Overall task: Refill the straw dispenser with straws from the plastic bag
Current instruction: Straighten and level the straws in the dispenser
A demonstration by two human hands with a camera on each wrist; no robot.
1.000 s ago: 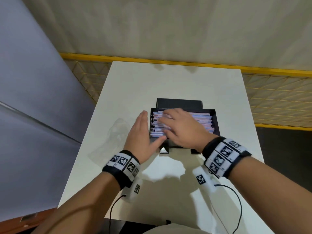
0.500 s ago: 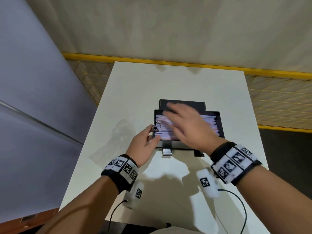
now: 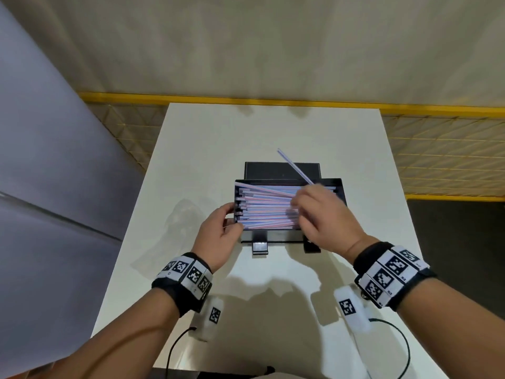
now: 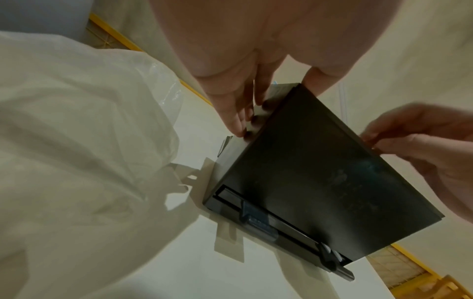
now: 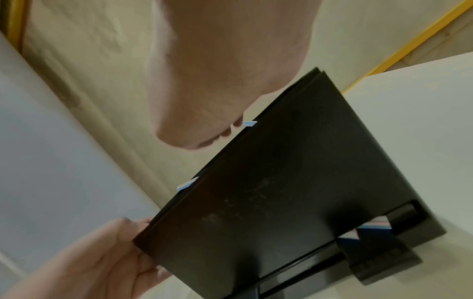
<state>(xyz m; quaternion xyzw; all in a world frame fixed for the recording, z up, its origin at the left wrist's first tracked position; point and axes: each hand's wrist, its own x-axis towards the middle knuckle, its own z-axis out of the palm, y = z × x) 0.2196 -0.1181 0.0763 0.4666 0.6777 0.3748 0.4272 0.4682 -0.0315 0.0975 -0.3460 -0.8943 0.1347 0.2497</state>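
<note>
The black straw dispenser [image 3: 276, 236] stands mid-table with its top open, filled with pink, blue and white straws [image 3: 262, 212]. My left hand [image 3: 230, 217] grips its left wall, fingers on the side [image 4: 235, 119] and thumb at the front corner. My right hand [image 3: 306, 198] hovers over the right part of the pile and pinches one straw [image 3: 293, 166], whose far end slants up over the back. The clear plastic bag [image 3: 185, 214] lies crumpled on the table left of the dispenser. The right wrist view shows the dispenser's front [image 5: 294, 182] with straw ends poking over its rim.
The dispenser's lid [image 3: 281, 170] stands open behind the box. The white table [image 3: 273, 127] is narrow, with its edges close on both sides. Beyond it lie yellow mesh panels [image 3: 442, 154], and a grey wall [image 3: 54, 160] runs along the left.
My right hand lifted off the straw pile, where it lay flat, and now pinches a single straw with its far end raised. My left hand went from flat against the side to gripping the wall.
</note>
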